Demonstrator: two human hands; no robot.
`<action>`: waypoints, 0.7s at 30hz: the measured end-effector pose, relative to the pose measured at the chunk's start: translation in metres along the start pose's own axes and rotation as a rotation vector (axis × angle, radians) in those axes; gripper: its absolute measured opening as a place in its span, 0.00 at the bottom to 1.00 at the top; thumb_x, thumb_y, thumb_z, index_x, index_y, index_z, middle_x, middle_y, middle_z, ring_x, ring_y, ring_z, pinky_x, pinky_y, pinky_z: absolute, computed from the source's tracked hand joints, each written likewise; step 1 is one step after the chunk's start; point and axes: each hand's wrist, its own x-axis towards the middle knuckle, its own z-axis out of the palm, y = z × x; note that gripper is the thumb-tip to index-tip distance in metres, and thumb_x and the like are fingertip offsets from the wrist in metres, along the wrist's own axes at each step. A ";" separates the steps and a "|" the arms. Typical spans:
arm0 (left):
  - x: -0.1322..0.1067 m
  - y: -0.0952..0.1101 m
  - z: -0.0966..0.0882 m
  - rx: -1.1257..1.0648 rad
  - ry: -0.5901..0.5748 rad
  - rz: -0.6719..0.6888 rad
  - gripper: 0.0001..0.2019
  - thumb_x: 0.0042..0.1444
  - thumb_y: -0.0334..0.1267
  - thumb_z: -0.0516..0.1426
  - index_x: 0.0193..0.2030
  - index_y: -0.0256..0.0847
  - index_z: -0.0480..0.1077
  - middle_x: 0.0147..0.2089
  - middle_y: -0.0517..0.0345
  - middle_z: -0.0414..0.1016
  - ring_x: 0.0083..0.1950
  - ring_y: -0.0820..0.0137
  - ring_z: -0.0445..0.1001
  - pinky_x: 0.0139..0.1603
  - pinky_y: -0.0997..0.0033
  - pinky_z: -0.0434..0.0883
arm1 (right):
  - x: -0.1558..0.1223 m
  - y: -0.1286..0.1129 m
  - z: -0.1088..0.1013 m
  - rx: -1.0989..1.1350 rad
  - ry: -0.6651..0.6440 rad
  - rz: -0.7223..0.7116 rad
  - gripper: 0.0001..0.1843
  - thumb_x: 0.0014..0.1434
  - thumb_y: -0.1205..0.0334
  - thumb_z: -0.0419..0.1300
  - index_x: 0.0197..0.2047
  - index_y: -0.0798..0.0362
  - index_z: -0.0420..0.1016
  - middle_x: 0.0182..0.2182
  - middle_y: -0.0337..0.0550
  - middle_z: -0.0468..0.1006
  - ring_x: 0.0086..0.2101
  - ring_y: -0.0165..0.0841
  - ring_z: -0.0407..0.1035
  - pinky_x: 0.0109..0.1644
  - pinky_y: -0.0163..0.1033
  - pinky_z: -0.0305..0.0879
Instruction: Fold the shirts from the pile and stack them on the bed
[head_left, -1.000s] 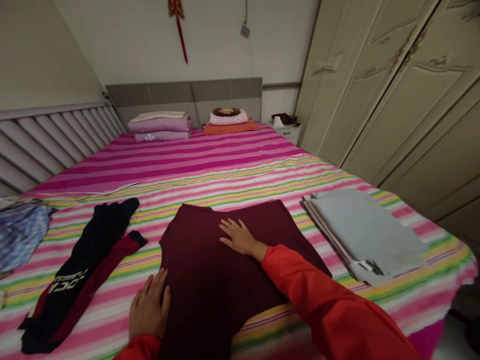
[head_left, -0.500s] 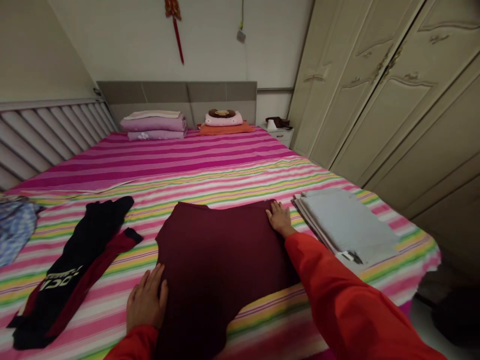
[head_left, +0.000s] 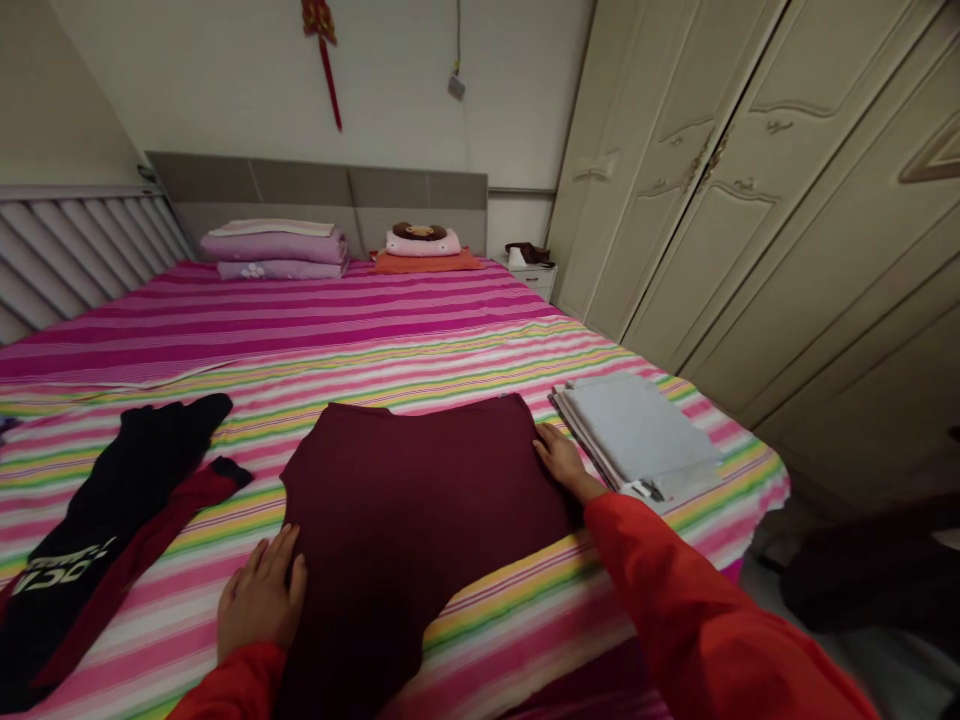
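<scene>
A dark maroon garment (head_left: 420, 510) lies spread flat on the striped bed (head_left: 375, 350) in front of me. My left hand (head_left: 259, 600) rests flat on its near left edge, fingers stretched out. At the garment's right edge my right hand (head_left: 561, 460) presses down with fingers extended, close to a folded pale grey stack (head_left: 637, 430). Both arms wear orange-red sleeves.
A black and red garment (head_left: 105, 520) lies crumpled at the left. Folded pink bedding (head_left: 274, 250) and an orange pillow with a small pink cushion (head_left: 421, 250) sit by the headboard. Cream wardrobe doors (head_left: 750, 200) line the right side; a dark heap (head_left: 862, 570) lies on the floor.
My right hand has slid from the garment's middle to its right edge. The left hand stays at the left edge. The view has turned to the right.
</scene>
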 end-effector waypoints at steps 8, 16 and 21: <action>0.000 0.008 -0.008 0.036 -0.006 -0.014 0.29 0.65 0.43 0.37 0.64 0.38 0.65 0.66 0.53 0.67 0.68 0.60 0.62 0.64 0.55 0.60 | 0.004 -0.006 0.003 -0.054 0.016 0.247 0.17 0.64 0.53 0.55 0.45 0.58 0.74 0.45 0.57 0.78 0.47 0.39 0.70 0.47 0.38 0.61; 0.000 0.002 -0.002 0.038 0.003 -0.006 0.27 0.64 0.43 0.39 0.65 0.42 0.65 0.65 0.55 0.68 0.68 0.61 0.62 0.64 0.56 0.61 | -0.001 -0.018 -0.003 -0.035 -0.036 0.299 0.14 0.68 0.60 0.49 0.48 0.57 0.71 0.47 0.53 0.77 0.45 0.37 0.73 0.41 0.36 0.62; -0.001 -0.002 0.003 0.027 0.012 0.009 0.27 0.64 0.43 0.39 0.65 0.40 0.65 0.65 0.52 0.68 0.68 0.59 0.62 0.63 0.54 0.61 | 0.007 -0.021 -0.005 -0.030 -0.045 0.342 0.19 0.68 0.53 0.49 0.50 0.58 0.70 0.46 0.53 0.78 0.44 0.38 0.73 0.41 0.37 0.63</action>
